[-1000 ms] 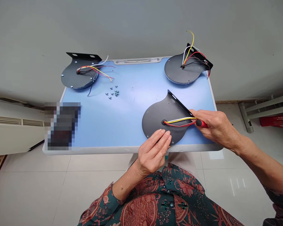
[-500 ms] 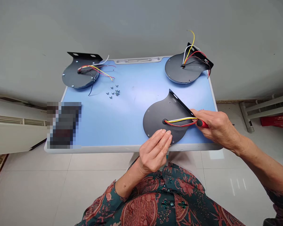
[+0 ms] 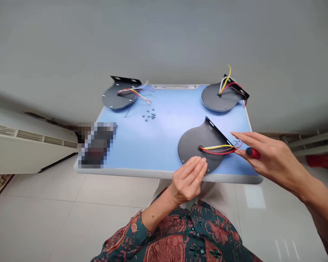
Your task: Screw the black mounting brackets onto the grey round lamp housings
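Observation:
A dark round plate [image 3: 191, 143] with a slotted flange lies near the front right of the blue table [image 3: 142, 153]. Red, white and yellow wires [image 3: 218, 149] come out of its centre and run right. My left hand [image 3: 190, 178] presses its fingers together on the plate's front edge. Beside the wire ends is my right hand [image 3: 273, 160], holding a red-handled tool [image 3: 253, 153] with a black end against the palm. Its thumb and index finger are apart around the wire ends; whether they touch the wires is unclear.
Two similar wired plates stand at the back left [image 3: 114, 100] and back right [image 3: 214, 100]. Several small screws [image 3: 153, 116] lie left of the middle. A blurred-out dark object [image 3: 98, 145] is at the front left.
My right hand has moved right, away from the flange, and its thumb and index finger have spread. The wire ends now show. The view has shifted, while my left hand stays on the plate.

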Action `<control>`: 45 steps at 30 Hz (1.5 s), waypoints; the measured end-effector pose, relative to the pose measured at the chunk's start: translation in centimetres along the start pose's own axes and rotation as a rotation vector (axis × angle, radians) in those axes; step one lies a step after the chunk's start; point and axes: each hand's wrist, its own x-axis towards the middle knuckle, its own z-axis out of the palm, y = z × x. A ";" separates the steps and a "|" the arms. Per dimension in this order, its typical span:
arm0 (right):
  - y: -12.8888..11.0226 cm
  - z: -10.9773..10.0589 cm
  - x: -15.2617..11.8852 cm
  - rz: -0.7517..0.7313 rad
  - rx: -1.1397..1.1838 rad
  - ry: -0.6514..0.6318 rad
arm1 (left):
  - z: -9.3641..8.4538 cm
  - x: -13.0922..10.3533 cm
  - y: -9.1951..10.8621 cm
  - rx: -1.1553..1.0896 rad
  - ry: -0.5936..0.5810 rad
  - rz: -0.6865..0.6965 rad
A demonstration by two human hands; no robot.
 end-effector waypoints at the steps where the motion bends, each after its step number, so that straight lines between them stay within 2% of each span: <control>1: -0.3 -1.0 0.6 -0.012 -0.018 0.050 | 0.2 0.0 0.0 -0.004 0.001 0.012; 4: -2.4 -2.6 4.6 -0.078 -0.081 0.149 | 0.7 0.1 -0.3 0.015 0.027 0.046; 6: -4.9 -2.2 8.6 -0.116 -0.181 0.120 | 1.1 0.3 -0.4 0.040 0.051 0.058; 9: -9.0 0.3 15.4 -0.131 -0.438 -0.130 | 1.7 0.3 -0.5 0.068 0.066 0.068; 11: -10.8 2.7 19.6 -0.196 -0.479 -0.291 | 2.0 0.4 -0.5 0.074 0.088 0.084; 13: -11.5 5.1 23.0 -0.243 -0.487 -0.377 | 2.4 0.4 -0.5 0.078 0.121 0.101; 16: -11.3 8.1 26.7 -0.301 -0.507 -0.412 | 3.0 0.3 -0.5 0.106 0.107 0.115; 19: -10.9 10.1 28.7 -0.356 -0.545 -0.442 | 3.3 0.2 -0.4 0.135 0.062 0.125; 22: -10.9 11.2 29.5 -0.401 -0.576 -0.465 | 3.3 0.2 -0.4 0.134 0.071 0.135; 31: -11.9 12.0 29.1 -0.490 -0.575 -0.495 | 2.7 0.0 -0.4 0.076 -0.033 0.130; 34: -12.2 11.1 28.7 -0.477 -0.559 -0.497 | 2.2 0.2 -0.3 0.041 0.055 0.094; 36: -12.1 9.2 27.5 -0.440 -0.552 -0.467 | 1.9 0.5 -0.4 0.021 0.122 0.073; 39: -11.1 4.8 22.6 -0.301 -0.525 -0.336 | 1.6 0.6 -0.5 0.004 0.161 0.070; 42: -9.6 1.0 14.1 -0.104 -0.446 -0.198 | 1.9 0.2 -0.6 -0.029 0.158 0.066; 43: -9.1 0.4 10.9 -0.052 -0.368 -0.143 | 2.0 0.0 -0.6 -0.040 0.148 0.060; 45: -8.3 0.6 5.0 0.021 -0.103 -0.030 | 2.0 -0.3 -0.7 -0.051 0.130 0.054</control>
